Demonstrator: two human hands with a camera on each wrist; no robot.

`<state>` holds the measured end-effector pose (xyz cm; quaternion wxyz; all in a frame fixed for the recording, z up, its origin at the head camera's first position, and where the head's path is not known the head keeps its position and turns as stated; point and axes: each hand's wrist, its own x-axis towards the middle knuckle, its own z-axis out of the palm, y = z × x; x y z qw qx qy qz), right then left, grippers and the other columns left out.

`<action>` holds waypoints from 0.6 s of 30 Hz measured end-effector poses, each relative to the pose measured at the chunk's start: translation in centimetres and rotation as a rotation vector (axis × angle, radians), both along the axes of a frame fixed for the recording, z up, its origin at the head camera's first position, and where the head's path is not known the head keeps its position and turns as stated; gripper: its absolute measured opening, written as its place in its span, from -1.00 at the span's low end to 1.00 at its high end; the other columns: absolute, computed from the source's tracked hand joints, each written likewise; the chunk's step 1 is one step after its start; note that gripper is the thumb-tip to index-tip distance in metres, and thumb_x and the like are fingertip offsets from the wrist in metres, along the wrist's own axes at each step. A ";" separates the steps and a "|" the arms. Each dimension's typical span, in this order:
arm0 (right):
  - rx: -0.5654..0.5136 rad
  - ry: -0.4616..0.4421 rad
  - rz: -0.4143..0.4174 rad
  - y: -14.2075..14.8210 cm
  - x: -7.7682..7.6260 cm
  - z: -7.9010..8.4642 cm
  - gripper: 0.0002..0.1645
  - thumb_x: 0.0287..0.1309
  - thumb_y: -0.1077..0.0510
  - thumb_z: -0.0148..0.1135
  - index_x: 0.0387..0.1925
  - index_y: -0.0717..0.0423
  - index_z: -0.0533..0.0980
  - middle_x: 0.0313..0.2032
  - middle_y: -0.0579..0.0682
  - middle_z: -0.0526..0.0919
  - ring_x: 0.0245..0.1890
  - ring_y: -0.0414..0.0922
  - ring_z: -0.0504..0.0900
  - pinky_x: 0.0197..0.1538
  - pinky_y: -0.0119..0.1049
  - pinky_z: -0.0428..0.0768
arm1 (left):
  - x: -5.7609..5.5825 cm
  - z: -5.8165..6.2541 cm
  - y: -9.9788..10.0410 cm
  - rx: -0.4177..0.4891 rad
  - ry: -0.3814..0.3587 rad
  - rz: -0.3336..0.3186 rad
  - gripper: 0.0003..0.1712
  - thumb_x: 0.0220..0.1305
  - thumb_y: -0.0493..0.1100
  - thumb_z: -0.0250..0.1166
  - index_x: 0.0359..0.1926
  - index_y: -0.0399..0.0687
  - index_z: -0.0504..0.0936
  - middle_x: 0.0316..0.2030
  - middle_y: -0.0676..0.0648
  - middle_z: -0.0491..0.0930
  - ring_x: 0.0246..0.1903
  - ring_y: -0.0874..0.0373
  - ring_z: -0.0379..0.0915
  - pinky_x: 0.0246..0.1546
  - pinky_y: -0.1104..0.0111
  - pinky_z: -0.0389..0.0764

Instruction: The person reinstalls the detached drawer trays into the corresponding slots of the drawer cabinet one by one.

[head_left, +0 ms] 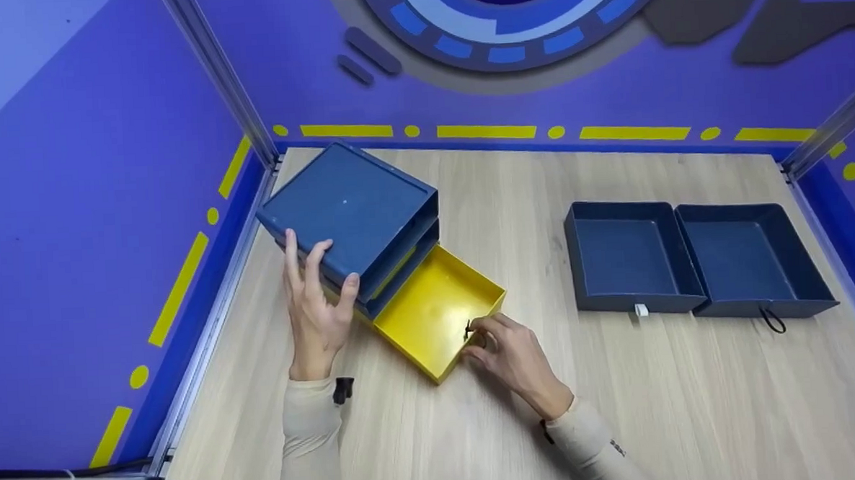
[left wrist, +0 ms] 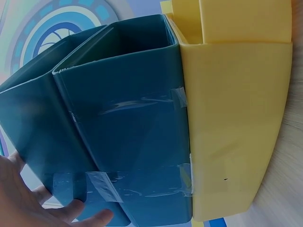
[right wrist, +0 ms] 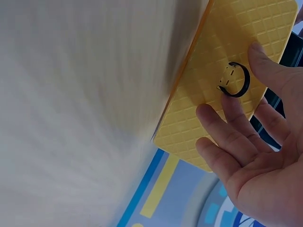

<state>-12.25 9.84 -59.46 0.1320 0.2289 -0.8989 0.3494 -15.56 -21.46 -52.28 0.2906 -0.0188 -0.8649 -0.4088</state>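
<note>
Sleeves (head_left: 307, 433) come nearest my head camera, leading to the hands: the left hand (head_left: 317, 320), fingers spread, rests along the edge of the blue stack (head_left: 347, 207), while the right hand (head_left: 513, 357) is at the front of the yellow drawer (head_left: 441, 311), which juts well out of the stack's lowest tier over the worktop (head_left: 694, 401). Two dark drawers (head_left: 627, 260) lie side by side to the right. From the left wrist I see clear tape (left wrist: 104, 185) across the dark tiers, so I'd steady the stack by its walls and avoid picking at the tape. On the right wrist, thumb and fingers stand apart around a black loop (right wrist: 245, 82), touching the quilted front rather than clamped. I judge the drawer light, stiff plastic, slick and slightly flexible at its thin walls; the loop is my best hold, force kept straight.
</note>
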 end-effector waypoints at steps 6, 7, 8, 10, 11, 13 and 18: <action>0.000 -0.002 0.019 -0.1 -0.3 -0.1 -0.55 -0.05 0.11 0.73 -0.10 0.11 0.74 -0.24 -0.02 0.78 -0.29 -0.09 0.77 -0.17 -0.15 0.76 | 0.1 -0.1 0.2 0.009 -0.006 0.001 -0.29 0.41 0.35 0.24 0.45 0.22 0.48 0.74 -0.10 -0.13 0.65 -0.28 -0.03 0.50 -0.42 0.11; 0.000 -0.004 0.021 -0.2 -0.3 -0.1 -0.55 -0.04 0.11 0.73 -0.10 0.11 0.74 -0.24 -0.02 0.78 -0.29 -0.09 0.77 -0.17 -0.15 0.76 | 0.1 0.0 0.2 0.010 -0.006 0.002 -0.30 0.41 0.34 0.24 0.45 0.22 0.48 0.74 -0.09 -0.13 0.65 -0.27 -0.02 0.50 -0.42 0.11; -0.002 -0.008 0.023 -0.2 -0.4 -0.1 -0.56 -0.04 0.11 0.73 -0.10 0.11 0.74 -0.24 -0.02 0.78 -0.29 -0.09 0.77 -0.17 -0.15 0.75 | 0.1 0.0 0.2 0.009 -0.005 0.001 -0.30 0.41 0.34 0.24 0.45 0.23 0.48 0.74 -0.09 -0.13 0.65 -0.26 -0.02 0.51 -0.42 0.11; -0.004 -0.014 0.023 -0.3 -0.5 -0.1 -0.57 -0.03 0.12 0.72 -0.11 0.11 0.74 -0.24 -0.03 0.78 -0.29 -0.09 0.76 -0.18 -0.16 0.75 | 0.1 0.0 0.1 0.006 0.001 -0.001 -0.30 0.41 0.33 0.25 0.45 0.22 0.48 0.74 -0.09 -0.13 0.65 -0.26 -0.02 0.51 -0.41 0.11; -0.006 -0.017 0.021 -0.3 -0.5 0.0 -0.57 -0.03 0.12 0.72 -0.11 0.11 0.74 -0.24 -0.03 0.78 -0.30 -0.10 0.76 -0.18 -0.17 0.75 | 0.1 0.1 0.1 0.005 0.003 -0.003 -0.30 0.41 0.32 0.25 0.45 0.22 0.48 0.74 -0.09 -0.13 0.65 -0.25 -0.02 0.51 -0.41 0.11; -0.006 -0.022 0.020 -0.3 -0.6 0.0 -0.57 -0.03 0.12 0.72 -0.11 0.11 0.74 -0.24 -0.03 0.78 -0.30 -0.10 0.76 -0.18 -0.17 0.75 | 0.0 0.1 0.1 0.001 0.004 -0.003 -0.30 0.41 0.31 0.25 0.46 0.21 0.48 0.74 -0.08 -0.13 0.66 -0.25 -0.02 0.51 -0.40 0.11; 0.001 -0.024 0.019 -0.4 -0.8 0.2 -0.57 -0.03 0.12 0.72 -0.11 0.11 0.74 -0.24 -0.02 0.78 -0.31 -0.10 0.76 -0.19 -0.18 0.75 | -0.1 -0.1 0.0 0.002 0.017 0.001 -0.30 0.41 0.32 0.25 0.46 0.22 0.49 0.74 -0.11 -0.12 0.66 -0.27 -0.03 0.49 -0.43 0.13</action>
